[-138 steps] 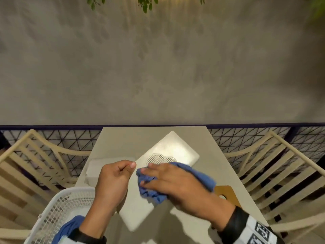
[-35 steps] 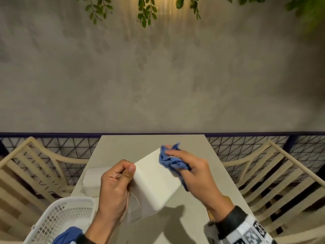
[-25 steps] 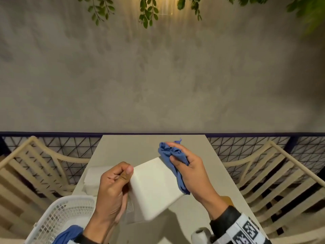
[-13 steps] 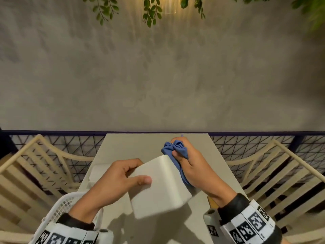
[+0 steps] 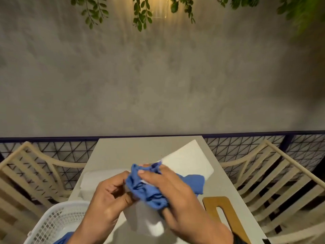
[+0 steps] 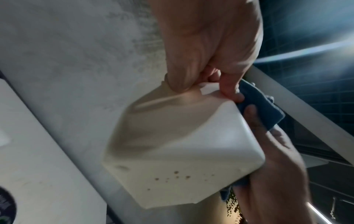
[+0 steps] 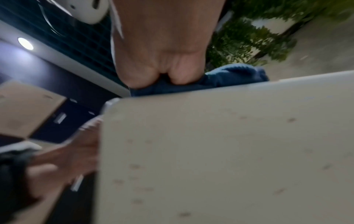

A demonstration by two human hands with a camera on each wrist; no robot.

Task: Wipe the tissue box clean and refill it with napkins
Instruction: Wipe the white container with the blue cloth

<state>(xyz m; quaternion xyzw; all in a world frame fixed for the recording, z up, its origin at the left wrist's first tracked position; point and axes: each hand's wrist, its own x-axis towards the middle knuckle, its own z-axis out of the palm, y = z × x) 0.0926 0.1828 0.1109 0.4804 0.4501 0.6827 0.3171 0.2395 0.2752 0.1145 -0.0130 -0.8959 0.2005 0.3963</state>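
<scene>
Left grip: our left hand [image 5: 109,199] pinches the tissue box [image 6: 178,151] at its upper edge, thumb and fingers curled over the rim, as the left wrist view shows.
Right grip: our right hand [image 5: 177,198] is curled around a crumpled blue cloth [image 5: 149,189] and presses it against the box.
Tissue box: white, with rounded corners, held tilted between both hands above the near part of the counter [image 5: 123,152]. Only a blurred white part of it shows below the hands in the head view.
Marks: small brown specks dot the lower face of the box in the left wrist view; fainter specks show in the blurred right wrist view.
Cloth: bunched on the far side of the box, with a loose flap hanging to the right.
White panel: a flat white sheet [image 5: 188,161] lies at an angle on the far right of the counter, just beyond the cloth.
Napkins: a white stack [image 5: 98,180] sits at the left of the counter, partly behind our left hand.
Basket: a white mesh basket [image 5: 52,224] at the near left corner.
Wooden piece: a brown wooden board [image 5: 221,213] with a slot lies at the near right.
Chairs: cream slatted chairs [image 5: 274,182] stand on either side.
</scene>
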